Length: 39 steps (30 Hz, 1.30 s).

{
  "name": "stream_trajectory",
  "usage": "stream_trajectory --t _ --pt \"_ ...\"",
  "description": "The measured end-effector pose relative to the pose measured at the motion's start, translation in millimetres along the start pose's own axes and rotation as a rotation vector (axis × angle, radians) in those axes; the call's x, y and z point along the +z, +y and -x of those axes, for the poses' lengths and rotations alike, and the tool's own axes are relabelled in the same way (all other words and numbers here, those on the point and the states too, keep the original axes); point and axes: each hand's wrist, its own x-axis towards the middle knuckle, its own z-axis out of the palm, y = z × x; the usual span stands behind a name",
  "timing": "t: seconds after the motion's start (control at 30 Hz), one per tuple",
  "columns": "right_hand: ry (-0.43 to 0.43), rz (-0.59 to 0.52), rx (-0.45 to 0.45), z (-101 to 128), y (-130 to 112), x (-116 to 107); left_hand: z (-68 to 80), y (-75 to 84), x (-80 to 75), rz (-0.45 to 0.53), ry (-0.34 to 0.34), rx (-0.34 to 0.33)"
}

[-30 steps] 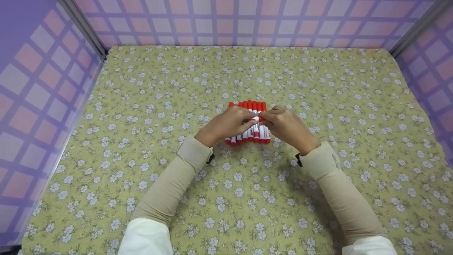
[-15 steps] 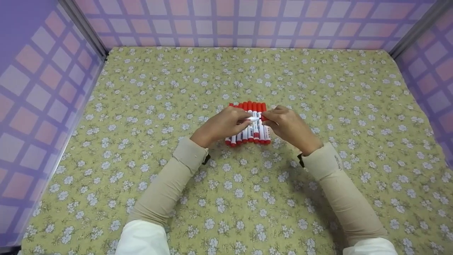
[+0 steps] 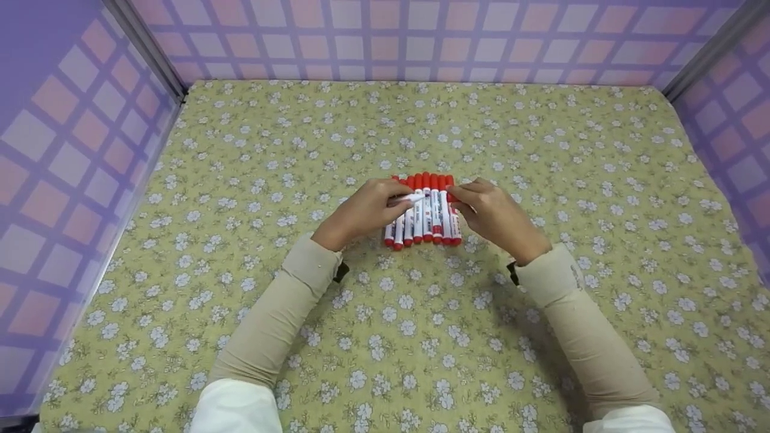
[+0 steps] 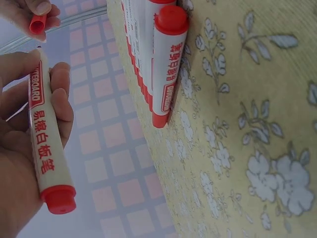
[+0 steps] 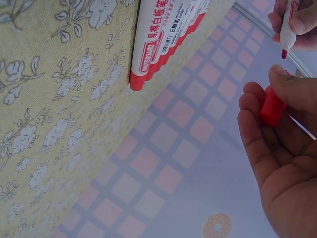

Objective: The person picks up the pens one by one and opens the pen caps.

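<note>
Two pieces now where a second ago the hands met over one marker: cap is off. Left hand point(image 3: 367, 210) grips the uncapped whiteboard marker point(image 4: 45, 134) by its white barrel, fingers curled round it, red tip pointing toward 3 o'clock in the head view. Right hand point(image 3: 490, 210) pinches the red cap point(image 5: 272, 106) between thumb and fingers. Since half a second back the hands have drawn apart, a gap opening above the row. Judged from that, the uncapping step is done and the marker is bare, ready for use or for checking.

Out from the hands: row of capped markers point(image 3: 424, 216) lies side by side on the table point(image 3: 421, 337), directly under and between the hands, caps toward 12 o'clock, butt ends toward 6 o'clock. The row looks unmoved across the frames. How many lie in it I cannot tell; the hands cover part.

Containers: none in view; the markers rest loose on the floral cloth. Purple and pink checked walls point(image 3: 421, 42) close the table at 9, 12 and 3 o'clock.
</note>
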Motion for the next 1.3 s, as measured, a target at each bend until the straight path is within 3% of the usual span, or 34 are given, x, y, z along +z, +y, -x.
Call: stream_trajectory --t 0.47,0.87,1.3 --pt "0.016 -0.019 -0.011 2 2 2 13.5 -25.3 -13.6 0.095 0.138 -0.208" --pt "0.016 -0.043 -0.003 3 3 2 21.1 -50.1 -29.9 0.097 0.231 -0.317" --pt "0.02 -0.01 0.005 4 3 2 39.0 -79.7 -51.7 0.15 0.331 -0.448"
